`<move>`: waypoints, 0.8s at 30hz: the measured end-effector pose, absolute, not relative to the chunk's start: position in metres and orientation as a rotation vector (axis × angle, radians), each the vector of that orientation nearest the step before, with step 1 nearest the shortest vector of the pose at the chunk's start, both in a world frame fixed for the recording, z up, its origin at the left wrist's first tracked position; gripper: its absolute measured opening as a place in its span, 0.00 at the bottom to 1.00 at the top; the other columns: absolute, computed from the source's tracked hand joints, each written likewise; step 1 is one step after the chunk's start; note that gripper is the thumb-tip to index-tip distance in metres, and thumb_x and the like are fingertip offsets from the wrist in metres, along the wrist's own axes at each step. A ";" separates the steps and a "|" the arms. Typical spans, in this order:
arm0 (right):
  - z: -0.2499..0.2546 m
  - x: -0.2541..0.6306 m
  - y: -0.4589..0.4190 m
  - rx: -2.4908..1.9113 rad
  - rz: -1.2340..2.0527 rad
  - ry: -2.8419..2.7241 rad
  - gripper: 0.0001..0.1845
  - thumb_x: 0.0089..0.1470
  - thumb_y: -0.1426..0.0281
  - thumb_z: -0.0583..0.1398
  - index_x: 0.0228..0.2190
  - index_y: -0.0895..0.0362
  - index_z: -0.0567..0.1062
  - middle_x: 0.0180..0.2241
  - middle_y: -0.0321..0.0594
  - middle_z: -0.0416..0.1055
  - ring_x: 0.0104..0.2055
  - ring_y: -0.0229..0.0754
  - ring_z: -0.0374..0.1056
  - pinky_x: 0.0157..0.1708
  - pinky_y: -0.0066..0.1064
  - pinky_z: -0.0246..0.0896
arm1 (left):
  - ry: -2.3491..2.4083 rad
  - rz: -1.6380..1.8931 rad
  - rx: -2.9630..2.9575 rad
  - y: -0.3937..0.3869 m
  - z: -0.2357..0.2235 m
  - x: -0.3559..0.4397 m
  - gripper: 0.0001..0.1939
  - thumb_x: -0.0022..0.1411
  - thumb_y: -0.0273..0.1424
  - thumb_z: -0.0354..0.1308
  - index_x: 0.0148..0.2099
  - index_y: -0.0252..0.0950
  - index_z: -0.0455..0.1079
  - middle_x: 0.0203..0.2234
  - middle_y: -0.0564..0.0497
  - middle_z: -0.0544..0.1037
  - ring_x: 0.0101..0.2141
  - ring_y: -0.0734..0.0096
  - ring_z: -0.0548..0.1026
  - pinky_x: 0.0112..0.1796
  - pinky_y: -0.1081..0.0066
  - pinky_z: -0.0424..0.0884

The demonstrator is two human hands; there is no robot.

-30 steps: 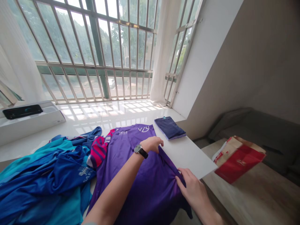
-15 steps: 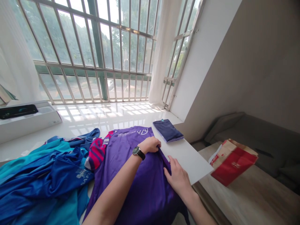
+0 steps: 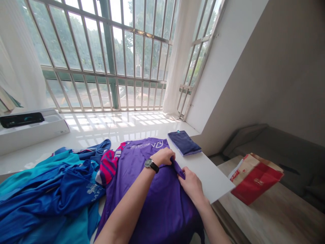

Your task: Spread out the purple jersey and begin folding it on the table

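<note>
A purple sports shirt (image 3: 162, 203) with white print and a pink striped sleeve lies spread in front of me on the white sill. My left hand (image 3: 164, 157), with a black-strapped watch on its wrist, pinches the shirt's fabric near its right edge. Just to the right, my right hand (image 3: 191, 183) grips the same edge, and a fold of cloth is raised between the two hands. Beyond them rests a folded navy garment (image 3: 185, 142) on the sill. The near hem of the shirt hangs over the front edge.
Blue and teal shirts (image 3: 50, 189) lie heaped on the left. Behind them stands a white box (image 3: 35, 134) with a black device (image 3: 22, 119) on it. A red and tan paper bag (image 3: 256, 179) is on a lower table at right. Barred windows and curtains (image 3: 175, 67) line the back.
My right hand has closed from spread fingers onto the purple shirt's edge, and the cloth between both hands is lifted. My left hand keeps its pinch. The view has shifted slightly.
</note>
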State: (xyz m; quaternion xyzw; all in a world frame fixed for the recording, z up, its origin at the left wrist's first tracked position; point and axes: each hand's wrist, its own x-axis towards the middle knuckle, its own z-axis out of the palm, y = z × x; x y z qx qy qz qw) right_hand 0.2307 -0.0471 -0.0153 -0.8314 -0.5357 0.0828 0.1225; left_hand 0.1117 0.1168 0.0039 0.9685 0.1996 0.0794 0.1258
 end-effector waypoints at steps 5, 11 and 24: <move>-0.011 0.226 -0.054 -2.364 0.108 -1.612 0.07 0.59 0.71 0.57 0.41 0.53 0.72 0.38 0.38 0.76 0.39 0.43 0.74 0.32 0.29 0.55 | 0.525 0.289 2.883 0.109 -0.006 0.120 0.23 0.52 0.29 0.65 0.53 0.42 0.73 0.49 0.47 0.77 0.52 0.55 0.71 0.49 0.63 0.70; -0.017 0.228 -0.082 -2.369 -0.006 -1.665 0.11 0.57 0.75 0.55 0.41 0.51 0.70 0.38 0.35 0.74 0.33 0.40 0.73 0.30 0.28 0.55 | 0.598 0.328 2.932 0.113 -0.022 0.125 0.13 0.57 0.23 0.58 0.43 0.39 0.77 0.40 0.46 0.79 0.45 0.58 0.74 0.45 0.64 0.71; -0.068 0.263 -0.177 -2.331 -0.163 -1.454 0.11 0.60 0.61 0.49 0.38 0.49 0.68 0.38 0.37 0.73 0.30 0.43 0.73 0.25 0.32 0.61 | 0.525 0.238 2.865 0.127 -0.027 0.121 0.15 0.62 0.23 0.53 0.49 0.39 0.74 0.48 0.49 0.78 0.51 0.65 0.73 0.53 0.69 0.68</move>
